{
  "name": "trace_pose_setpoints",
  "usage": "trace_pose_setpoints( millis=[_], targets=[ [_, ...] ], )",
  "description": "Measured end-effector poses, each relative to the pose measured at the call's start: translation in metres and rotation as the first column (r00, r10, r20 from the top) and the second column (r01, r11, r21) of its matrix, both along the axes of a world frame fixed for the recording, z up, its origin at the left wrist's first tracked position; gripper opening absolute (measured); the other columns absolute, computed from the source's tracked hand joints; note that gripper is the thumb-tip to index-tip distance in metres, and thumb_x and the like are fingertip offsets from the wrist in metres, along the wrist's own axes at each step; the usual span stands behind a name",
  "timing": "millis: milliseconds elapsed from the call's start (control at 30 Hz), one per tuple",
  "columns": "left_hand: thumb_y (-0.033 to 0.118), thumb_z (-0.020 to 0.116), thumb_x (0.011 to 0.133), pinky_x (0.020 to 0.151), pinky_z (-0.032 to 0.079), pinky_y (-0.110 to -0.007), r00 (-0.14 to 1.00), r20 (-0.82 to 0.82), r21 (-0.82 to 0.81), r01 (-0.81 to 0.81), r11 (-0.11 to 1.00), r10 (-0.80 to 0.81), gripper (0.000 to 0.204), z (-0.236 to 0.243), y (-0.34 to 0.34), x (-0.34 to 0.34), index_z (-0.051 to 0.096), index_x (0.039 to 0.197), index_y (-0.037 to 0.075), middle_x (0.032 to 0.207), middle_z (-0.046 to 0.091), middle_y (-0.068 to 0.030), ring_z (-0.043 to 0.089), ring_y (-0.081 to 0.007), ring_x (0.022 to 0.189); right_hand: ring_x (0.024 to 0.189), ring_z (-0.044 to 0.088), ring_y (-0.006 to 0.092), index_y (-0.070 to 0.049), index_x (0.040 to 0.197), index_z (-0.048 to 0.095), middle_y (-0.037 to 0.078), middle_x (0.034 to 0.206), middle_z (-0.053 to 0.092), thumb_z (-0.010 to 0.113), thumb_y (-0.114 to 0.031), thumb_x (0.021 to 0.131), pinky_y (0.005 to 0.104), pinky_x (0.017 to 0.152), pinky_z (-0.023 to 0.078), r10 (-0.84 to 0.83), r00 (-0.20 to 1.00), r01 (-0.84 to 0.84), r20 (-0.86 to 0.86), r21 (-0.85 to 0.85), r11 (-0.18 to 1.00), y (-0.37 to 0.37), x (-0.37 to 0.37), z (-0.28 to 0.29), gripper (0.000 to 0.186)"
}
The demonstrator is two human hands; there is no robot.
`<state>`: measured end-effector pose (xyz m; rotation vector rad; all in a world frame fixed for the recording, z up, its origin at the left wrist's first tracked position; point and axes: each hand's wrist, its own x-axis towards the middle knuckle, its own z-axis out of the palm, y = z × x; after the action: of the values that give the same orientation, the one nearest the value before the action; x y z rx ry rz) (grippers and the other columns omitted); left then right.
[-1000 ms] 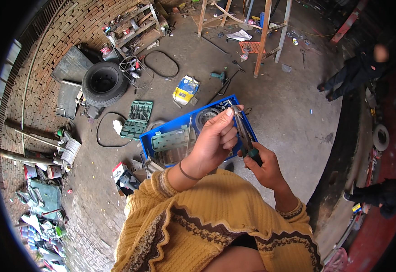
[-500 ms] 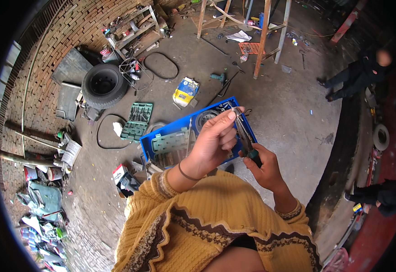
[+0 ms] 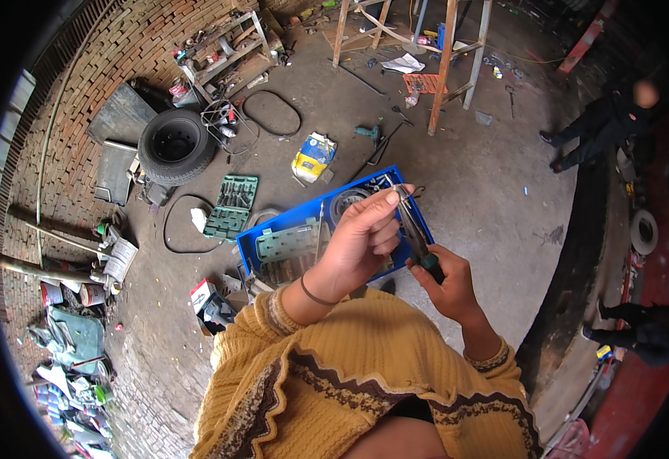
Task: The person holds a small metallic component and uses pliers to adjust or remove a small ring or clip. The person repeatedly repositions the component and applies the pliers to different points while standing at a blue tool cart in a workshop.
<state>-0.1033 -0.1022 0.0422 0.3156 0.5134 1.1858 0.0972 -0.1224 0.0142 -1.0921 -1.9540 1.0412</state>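
Note:
My right hand [image 3: 449,284] is wrapped round the dark handle, with a green part, of a ratchet wrench [image 3: 412,229]. Its chrome shaft points up and away from me. At the far end, my left hand [image 3: 365,229] pinches the metal head between thumb and forefinger; whatever small part lies under those fingertips is hidden. Both hands are held above a blue metal toolbox [image 3: 279,222]. Inside the box lie a green plastic case [image 3: 288,240], a round grey metal part [image 3: 344,200] and several small metal pieces, partly covered by my left hand and wrist.
An open green socket case [image 3: 231,205], a blue-and-yellow bag [image 3: 314,157] and a green power drill [image 3: 367,131] lie on the concrete floor. A tyre [image 3: 175,145] rests by the brick wall. A wooden-legged stand [image 3: 443,69] is ahead. Two people are at the right.
Both hands keep their hold on the ratchet wrench, and its position is almost the same. The person at the lower right has shifted their legs slightly.

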Motion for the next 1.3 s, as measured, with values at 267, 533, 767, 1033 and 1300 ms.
trace_pose_setpoints(
  millis=[267, 533, 767, 1033, 1300],
  targets=[
    [0.023, 0.062, 0.098, 0.045, 0.018, -0.022, 1.000, 0.014, -0.038, -0.007, 0.999, 0.008, 0.027, -0.002, 0.003, 0.000, 0.064, 0.118, 0.006, 0.057, 0.024, 0.0126, 0.021, -0.0027, 0.046, 0.067, 0.060, 0.0151, 0.000, 0.100, 0.059, 0.010, 0.083, 0.065, 0.077, -0.016, 0.083, 0.0304, 0.059, 0.046, -0.162, 0.980, 0.168, 0.115, -0.042, 0.985, -0.001, -0.002, 0.000, 0.030],
    [0.023, 0.062, 0.098, 0.045, 0.018, -0.023, 1.000, 0.010, -0.060, 0.002, 0.998, -0.001, 0.026, -0.008, 0.005, 0.000, 0.064, 0.118, 0.006, 0.057, 0.024, 0.0125, 0.021, -0.0028, 0.046, 0.076, 0.062, 0.0107, -0.001, 0.117, 0.052, 0.003, 0.088, 0.064, 0.073, -0.014, 0.087, 0.0266, 0.066, 0.050, -0.022, 0.967, -0.082, -0.253, -0.393, 0.916, 0.000, -0.001, -0.003, 0.039],
    [0.023, 0.062, 0.098, 0.045, 0.017, -0.023, 0.998, 0.057, -0.063, 0.013, 0.998, -0.010, 0.025, -0.012, 0.007, 0.000, 0.063, 0.116, 0.006, 0.058, 0.023, 0.0118, 0.020, -0.0034, 0.046, 0.082, 0.059, 0.0124, -0.001, 0.109, 0.056, 0.005, 0.088, 0.062, 0.063, -0.024, 0.096, 0.0290, 0.076, 0.049, 0.140, 0.935, -0.313, -0.326, -0.570, 0.760, 0.000, 0.004, 0.001, 0.028],
    [0.023, 0.060, 0.099, 0.045, 0.018, -0.023, 0.996, 0.091, -0.039, 0.013, 0.999, -0.010, 0.024, -0.012, 0.010, 0.000, 0.061, 0.115, 0.004, 0.058, 0.023, 0.0112, 0.021, -0.0033, 0.047, 0.083, 0.058, 0.0131, -0.001, 0.107, 0.057, 0.004, 0.088, 0.061, 0.057, -0.021, 0.099, 0.0298, 0.077, 0.048, 0.123, 0.939, -0.300, -0.322, -0.588, 0.751, -0.001, 0.003, -0.001, 0.021],
    [0.022, 0.061, 0.098, 0.046, 0.018, -0.023, 0.998, 0.062, -0.093, 0.002, 0.996, 0.004, 0.021, -0.007, 0.011, 0.001, 0.061, 0.112, 0.006, 0.059, 0.024, 0.0109, 0.021, -0.0037, 0.048, 0.091, 0.061, 0.0168, 0.000, 0.117, 0.056, 0.008, 0.096, 0.066, 0.058, -0.029, 0.100, 0.0323, 0.084, 0.048, 0.105, 0.918, -0.288, -0.382, -0.462, 0.839, 0.002, -0.003, -0.016, 0.034]
  ],
)
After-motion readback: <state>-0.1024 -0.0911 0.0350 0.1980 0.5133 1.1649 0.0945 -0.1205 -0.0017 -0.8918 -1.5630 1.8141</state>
